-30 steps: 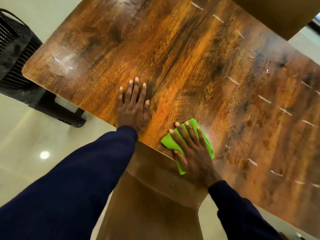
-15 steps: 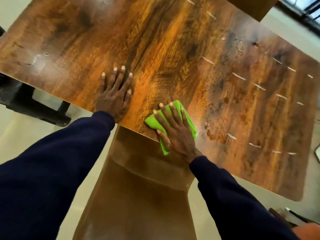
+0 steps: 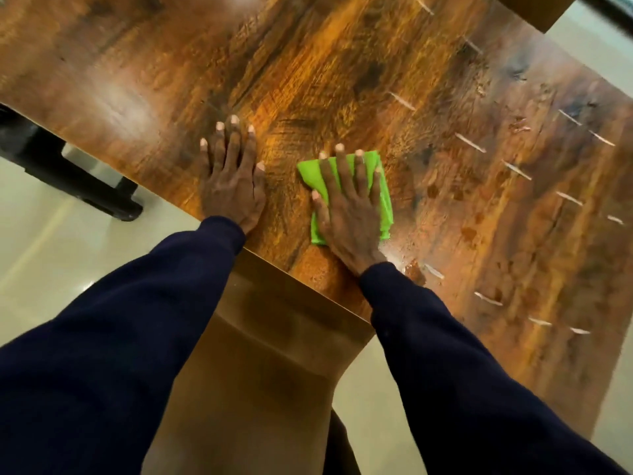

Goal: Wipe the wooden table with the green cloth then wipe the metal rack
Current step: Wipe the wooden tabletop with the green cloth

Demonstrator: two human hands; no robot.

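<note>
The wooden table [image 3: 342,70] fills most of the view, dark brown with an orange grain and a glossy top. A folded green cloth [image 3: 382,193] lies on it near the front edge. My right hand [image 3: 349,204] presses flat on the cloth with its fingers spread. My left hand [image 3: 233,173] rests flat on the bare wood just left of the cloth, holding nothing. Both arms wear dark blue sleeves. No metal rack is in view.
A brown chair back [image 3: 260,354] stands between my arms at the table's front edge. A black base [image 3: 78,186] sits on the pale floor at the left. Small pale marks [image 3: 471,142] dot the table's right half.
My right hand has slid the cloth away from the front edge, farther onto the table and closer to my left hand. The view has shifted right and nearer.
</note>
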